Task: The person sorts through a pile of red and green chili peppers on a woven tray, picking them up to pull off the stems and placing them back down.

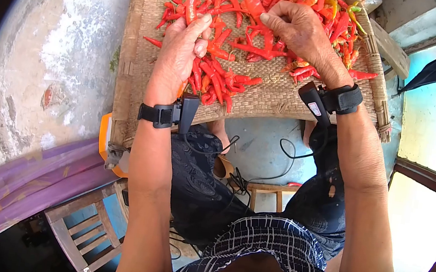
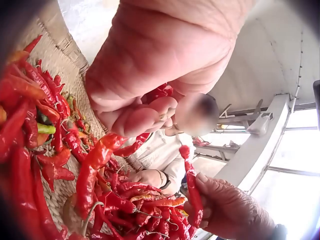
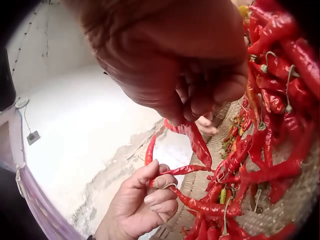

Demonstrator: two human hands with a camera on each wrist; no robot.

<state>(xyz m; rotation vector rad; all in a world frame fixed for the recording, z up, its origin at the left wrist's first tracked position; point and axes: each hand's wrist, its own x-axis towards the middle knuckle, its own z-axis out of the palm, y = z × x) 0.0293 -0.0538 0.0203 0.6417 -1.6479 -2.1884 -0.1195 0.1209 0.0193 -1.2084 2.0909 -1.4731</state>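
Observation:
My left hand (image 1: pixel 180 51) is over the left part of a woven tray (image 1: pixel 140 79), fingers curled round red peppers; one pepper (image 1: pixel 192 1) points up past its thumb. From the right wrist view, the same hand (image 3: pixel 142 202) pinches peppers between thumb and fingers, with a thin stem bent over them. My right hand (image 1: pixel 304 33) is above the pile on the right and pinches a red pepper (image 1: pixel 254 6) by one end. That pepper (image 3: pixel 196 145) hangs below the fingers in the right wrist view, and stands near upright in the left wrist view (image 2: pixel 192 187).
Red peppers (image 1: pixel 215 83) lie heaped on the tray, a few yellow or green. Across it a person in a light top (image 2: pixel 157 150) sits with a hand (image 2: pixel 148 178) at the pile. A wooden chair (image 1: pixel 86 234), black cables (image 1: pixel 273 177) and a small stool (image 1: pixel 269 188) are below.

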